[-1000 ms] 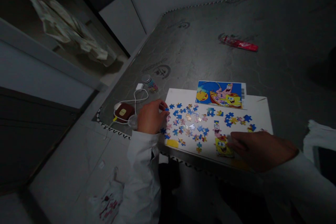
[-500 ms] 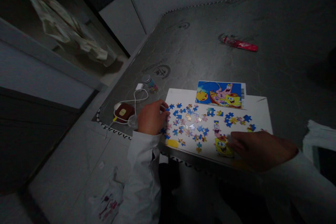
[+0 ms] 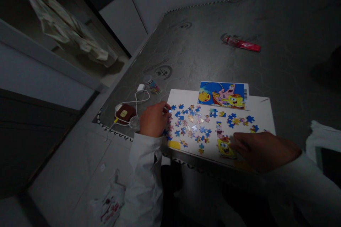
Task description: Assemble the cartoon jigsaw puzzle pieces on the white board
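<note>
A white board [image 3: 183, 95] carries many loose jigsaw puzzle pieces [image 3: 194, 127], mostly blue, yellow and pink. At its left edge my left hand [image 3: 154, 118] has thumb and forefinger pinched around a small puzzle piece [image 3: 169, 111]. My right hand [image 3: 266, 150] is closed over the board's right part, thumb on top; whatever its fingers hold is hidden. Just left of those fingers lies a joined strip of pieces [image 3: 225, 147] showing a yellow cartoon face with a pink one above. The picture card [image 3: 222, 95] lies across the board's far edge.
Left of the board are a small clear jar [image 3: 151, 84] with a coloured label, a white cable [image 3: 136, 101] and a brown box [image 3: 125, 113]. A red packet [image 3: 243, 44] lies farther back on the grey mat [image 3: 194, 56]. White cloth or paper [image 3: 325, 133] sits at right.
The view has shifted very slightly. Both hands stay almost where they were, and the pieces on the board look the same.
</note>
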### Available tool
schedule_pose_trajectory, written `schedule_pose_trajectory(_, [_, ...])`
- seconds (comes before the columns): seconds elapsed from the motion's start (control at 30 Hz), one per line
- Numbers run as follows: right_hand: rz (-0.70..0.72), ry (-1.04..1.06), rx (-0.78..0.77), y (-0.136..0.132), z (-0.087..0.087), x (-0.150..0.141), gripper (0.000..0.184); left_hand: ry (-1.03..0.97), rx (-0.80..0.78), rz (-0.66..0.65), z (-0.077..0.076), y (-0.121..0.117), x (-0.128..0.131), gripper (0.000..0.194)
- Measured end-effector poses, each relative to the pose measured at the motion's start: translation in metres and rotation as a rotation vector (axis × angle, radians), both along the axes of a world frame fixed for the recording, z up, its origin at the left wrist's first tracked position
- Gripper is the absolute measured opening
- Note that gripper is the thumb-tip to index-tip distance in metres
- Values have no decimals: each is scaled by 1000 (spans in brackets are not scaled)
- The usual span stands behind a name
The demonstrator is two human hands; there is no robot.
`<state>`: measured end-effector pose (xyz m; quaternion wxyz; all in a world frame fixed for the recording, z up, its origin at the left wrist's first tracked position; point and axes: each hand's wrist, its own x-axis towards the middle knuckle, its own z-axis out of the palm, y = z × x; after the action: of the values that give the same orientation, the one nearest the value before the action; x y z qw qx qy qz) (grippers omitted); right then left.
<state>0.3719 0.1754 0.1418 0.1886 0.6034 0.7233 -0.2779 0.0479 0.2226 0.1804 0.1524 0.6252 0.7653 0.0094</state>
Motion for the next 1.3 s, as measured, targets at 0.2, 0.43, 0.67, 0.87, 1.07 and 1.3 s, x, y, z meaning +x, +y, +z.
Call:
schedule_pose_trajectory(0.2, [-3,0,-8,0,-2,1,45,-3,-13,-1,1,0,0,25])
schedule_pose_trajectory(0.43, [-7,-8,17,1,1,-4,41,0,-35,-10,2,0,0,25])
schedule_pose_trajectory(0.67, [12,-18,25,-1,3,-3,45,-9,-40,-15,1,0,-3,25])
schedule_pose_trajectory(0.87, [21,-5,8,-1,-1,0,46,-11,-15,-22,1,-1,-3,23])
schedule_pose_trajectory(1.07, [-13,-6,30,-2,4,-3,41,-6,-30,1,5,-2,-2,21])
schedule_pose_trajectory(1.3, [-2,-16,-29,1,13,-9,41,-34,-16,0,5,-3,-3,18])
